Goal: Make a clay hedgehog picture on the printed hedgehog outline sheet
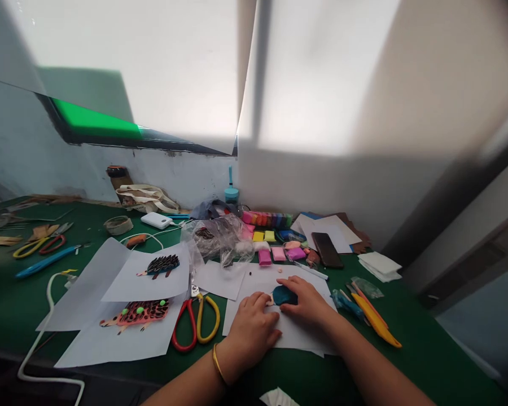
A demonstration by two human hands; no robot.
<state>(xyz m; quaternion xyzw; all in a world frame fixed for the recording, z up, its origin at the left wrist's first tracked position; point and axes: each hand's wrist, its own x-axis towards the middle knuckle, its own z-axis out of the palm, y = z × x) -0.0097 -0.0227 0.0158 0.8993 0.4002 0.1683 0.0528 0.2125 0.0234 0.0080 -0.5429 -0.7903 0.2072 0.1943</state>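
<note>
A flattened dark blue clay piece (284, 295) lies on a white paper sheet (258, 282), with a small pale pink clay part at its left edge. My right hand (307, 301) has thumb and fingers around the blue piece's right side. At the pale part rest the fingertips of my left hand (254, 327), palm down on the paper and fingers bent; what they hold, if anything, is hidden. Above the hands on the sheet are a tiny dark ball (250, 273) and a small pale ball (280, 270).
Left of the hands lie scissors (197, 324) and papers with a blue hedgehog figure (163, 265) and a pink one (141, 314). Behind are clay packets (278, 254), a plastic bag (220, 237) and a phone (327, 250). Yellow tool (375, 320) at right.
</note>
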